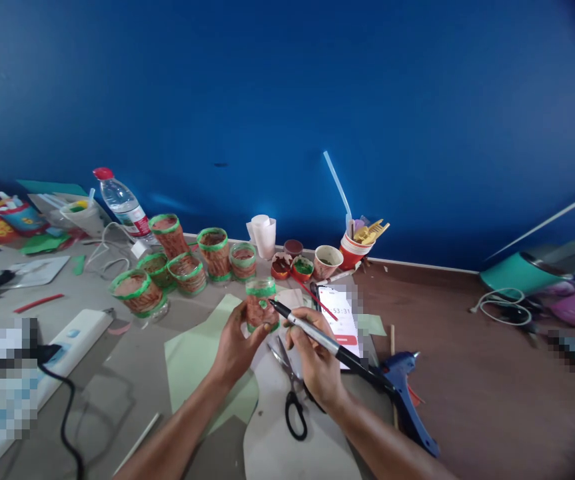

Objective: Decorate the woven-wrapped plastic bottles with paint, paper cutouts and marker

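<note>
My left hand (pixel 234 343) grips a small clear jar (pixel 262 313) painted brown, with green bands at its top and bottom and a green spot on its side. In my right hand (pixel 317 360) is a silver and black marker pen (pixel 312 331), its dark tip close to the green spot; whether it touches I cannot tell. Beneath my hands lie scissors (pixel 296 415) with black handles, on white paper (pixel 287 460), beside a pale green sheet (pixel 182 353). Several similar brown and green jars (pixel 213 257) stand behind and to the left.
A phone (pixel 340 313) showing a timer lies to the right, near a blue glue gun (pixel 407 393). Small paint pots (pixel 302 268) and a cup of tools (pixel 357 250) stand at the back. A water bottle (pixel 127 207) and a power strip (pixel 67 360) are on the left.
</note>
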Motion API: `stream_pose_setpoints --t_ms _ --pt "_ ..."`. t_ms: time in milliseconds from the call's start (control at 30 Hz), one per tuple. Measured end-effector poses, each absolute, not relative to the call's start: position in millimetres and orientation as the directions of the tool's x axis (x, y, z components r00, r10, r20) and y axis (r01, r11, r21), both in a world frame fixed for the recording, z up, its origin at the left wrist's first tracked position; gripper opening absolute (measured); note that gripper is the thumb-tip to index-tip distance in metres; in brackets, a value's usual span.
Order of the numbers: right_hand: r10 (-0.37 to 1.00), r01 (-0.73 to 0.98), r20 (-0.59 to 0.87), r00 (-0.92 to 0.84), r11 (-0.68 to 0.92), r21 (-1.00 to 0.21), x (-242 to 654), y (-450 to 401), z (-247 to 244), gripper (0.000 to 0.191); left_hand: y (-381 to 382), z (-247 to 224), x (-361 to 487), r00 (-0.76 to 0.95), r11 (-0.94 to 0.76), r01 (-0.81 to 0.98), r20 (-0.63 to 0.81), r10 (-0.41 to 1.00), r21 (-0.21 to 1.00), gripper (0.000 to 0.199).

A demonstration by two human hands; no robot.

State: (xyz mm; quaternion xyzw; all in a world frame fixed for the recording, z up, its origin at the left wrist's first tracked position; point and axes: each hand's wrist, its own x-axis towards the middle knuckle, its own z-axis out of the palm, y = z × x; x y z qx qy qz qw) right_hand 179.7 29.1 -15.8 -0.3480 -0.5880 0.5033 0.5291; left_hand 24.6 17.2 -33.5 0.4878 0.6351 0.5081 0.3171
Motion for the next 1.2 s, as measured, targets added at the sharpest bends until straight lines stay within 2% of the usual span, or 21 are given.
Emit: stream_pose_setpoints --t_ms 367,633,833,1200 --pt "0.933 -0.101 0.253 -0.256 0.235 -0.967 178 29 -16 0.015 18 -33 23 -0.325 0.009 0.321 0.102 0.94 0.947 0.047" --pt "0.945 -0.054 0.246 -0.215 0.24 -0.969 180 29 -11 0.014 18 -36 21 -0.282 -0.023 0.336 0.124 0.951 0.942 0.047" --pt "0.923 -0.133 0.298 -0.243 0.272 -0.953 180 31 -4 0.019 18 -36 21 -0.258 -0.045 0.364 0.148 0.955 0.93 0.047" --pt "0.944 -0.069 0.248 -0.218 0.239 -0.969 181 34 -11 0.023 18 -38 20 -0.237 -0.04 0.413 0.15 0.96 0.91 0.046"
